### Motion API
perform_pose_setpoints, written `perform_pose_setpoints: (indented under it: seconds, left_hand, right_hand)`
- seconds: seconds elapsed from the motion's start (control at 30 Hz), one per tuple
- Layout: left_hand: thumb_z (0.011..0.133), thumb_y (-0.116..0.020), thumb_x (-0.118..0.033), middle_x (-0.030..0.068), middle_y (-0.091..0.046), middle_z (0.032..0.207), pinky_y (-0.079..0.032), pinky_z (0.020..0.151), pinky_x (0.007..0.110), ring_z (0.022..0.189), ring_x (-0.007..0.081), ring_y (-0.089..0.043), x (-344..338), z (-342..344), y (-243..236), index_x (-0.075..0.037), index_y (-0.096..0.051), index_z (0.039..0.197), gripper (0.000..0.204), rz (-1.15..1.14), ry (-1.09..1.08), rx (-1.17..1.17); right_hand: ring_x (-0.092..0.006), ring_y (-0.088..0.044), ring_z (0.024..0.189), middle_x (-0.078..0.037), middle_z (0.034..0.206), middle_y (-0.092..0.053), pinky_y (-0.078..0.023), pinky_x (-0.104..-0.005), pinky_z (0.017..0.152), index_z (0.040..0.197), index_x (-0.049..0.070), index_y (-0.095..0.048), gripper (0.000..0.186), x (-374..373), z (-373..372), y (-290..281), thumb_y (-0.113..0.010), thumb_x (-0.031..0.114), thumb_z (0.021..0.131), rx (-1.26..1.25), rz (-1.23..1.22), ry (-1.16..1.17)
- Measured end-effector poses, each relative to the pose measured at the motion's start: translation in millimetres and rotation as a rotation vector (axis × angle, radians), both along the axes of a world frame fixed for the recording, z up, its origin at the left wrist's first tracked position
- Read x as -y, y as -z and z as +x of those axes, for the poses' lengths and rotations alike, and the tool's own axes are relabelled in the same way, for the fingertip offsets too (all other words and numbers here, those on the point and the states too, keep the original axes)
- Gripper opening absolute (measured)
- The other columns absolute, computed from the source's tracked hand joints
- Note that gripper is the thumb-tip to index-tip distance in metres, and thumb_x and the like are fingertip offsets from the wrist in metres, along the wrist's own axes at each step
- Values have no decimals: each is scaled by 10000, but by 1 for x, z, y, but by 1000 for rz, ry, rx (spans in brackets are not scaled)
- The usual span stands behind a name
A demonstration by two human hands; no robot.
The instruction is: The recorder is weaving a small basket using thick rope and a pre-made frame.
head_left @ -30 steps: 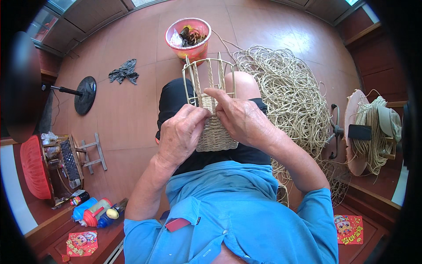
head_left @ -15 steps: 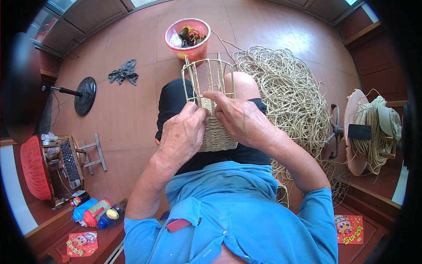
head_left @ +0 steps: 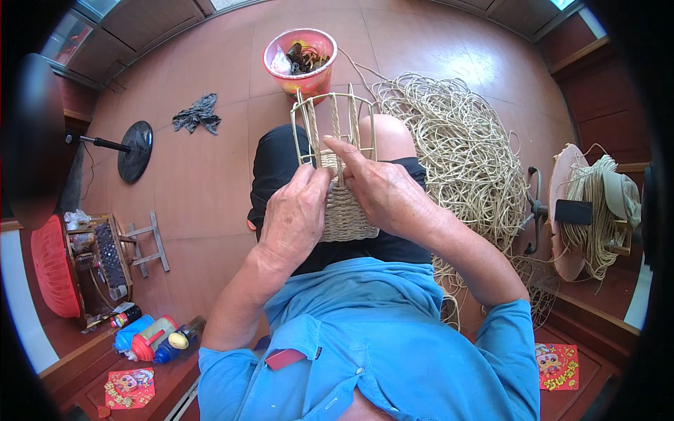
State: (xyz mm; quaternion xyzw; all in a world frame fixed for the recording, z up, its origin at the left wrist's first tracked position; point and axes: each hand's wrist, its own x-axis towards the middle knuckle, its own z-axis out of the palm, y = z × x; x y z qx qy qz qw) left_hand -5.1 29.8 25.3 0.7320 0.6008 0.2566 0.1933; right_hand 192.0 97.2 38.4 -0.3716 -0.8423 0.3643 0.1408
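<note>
A partly woven basket [head_left: 349, 219] of tan cord rests on my lap, its bare wire frame and upright stakes rising on the far side. My left hand [head_left: 293, 214] is closed at the left of the weave's upper edge, fingertips pinched against it. From the right, my right hand [head_left: 390, 188] grips the same edge, its index finger stretched out across the stakes and the other fingers curled in. Both hands almost meet at the middle stake. The cord between the fingertips is mostly hidden.
To the right lies a big heap of loose tan cord [head_left: 460, 161], beside a reel wound with cord [head_left: 593, 210]. A pink bucket [head_left: 300, 77] of odds and ends stands ahead. At left are a black round base [head_left: 135, 152], a dark rag [head_left: 197, 114] and a red basket [head_left: 53, 266].
The right index finger has lifted slightly away from the weave. The left fingers have shifted a little at the edge, while the basket stays in nearly the same place.
</note>
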Motion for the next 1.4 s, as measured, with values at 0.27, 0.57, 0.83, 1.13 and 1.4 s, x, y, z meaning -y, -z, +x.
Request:
perform_pose_setpoints:
  seconds: [0.27, 0.57, 0.83, 1.13, 1.4]
  left_hand:
    - [999, -654, 47, 190, -738, 1087, -607, 811, 501, 984, 426, -748, 2, 9, 5, -22, -659, 1230, 241, 46, -83, 127]
    - [1029, -628, 60, 210, -756, 1164, -607, 905, 462, 1088, 388, -771, 5, 12, 4, -13, -623, 1261, 243, 44, -153, 262]
    - [1037, -622, 57, 209, -753, 1162, -607, 911, 454, 1080, 386, -772, 5, 12, 4, -14, -615, 1269, 243, 19, -130, 263]
    - [1020, -670, 34, 182, -723, 1137, -599, 861, 462, 1006, 376, -755, 12, 10, 4, -28, -641, 1248, 237, 111, -169, 238]
    - [933, -749, 51, 130, -660, 1013, -578, 772, 447, 905, 332, -713, 20, 15, 5, -41, -730, 1085, 179, 242, -136, 90]
  right_hand:
    - [-532, -738, 986, -355, 1122, -729, -596, -595, 848, 1638, -7, -321, 748, 2, -4, -2, -553, -78, 930, -57, -47, 13]
    - [-540, -699, 1147, -380, 1245, -687, -591, -583, 947, 1625, -38, -342, 725, 5, -6, 5, -550, -77, 932, -114, 6, 0]
    - [-505, -713, 1075, -315, 1088, -720, -562, -570, 947, 1660, 19, -319, 736, 3, -6, 6, -554, -35, 965, -129, -34, 57]
    - [-499, -730, 920, -317, 949, -706, -545, -587, 813, 1636, -5, -313, 698, -7, -9, -3, -513, -63, 970, -110, -27, -21]
    - [-512, -734, 914, -340, 933, -705, -551, -585, 806, 1601, -68, -346, 660, -12, -10, -3, -511, -75, 962, -85, -37, -35]
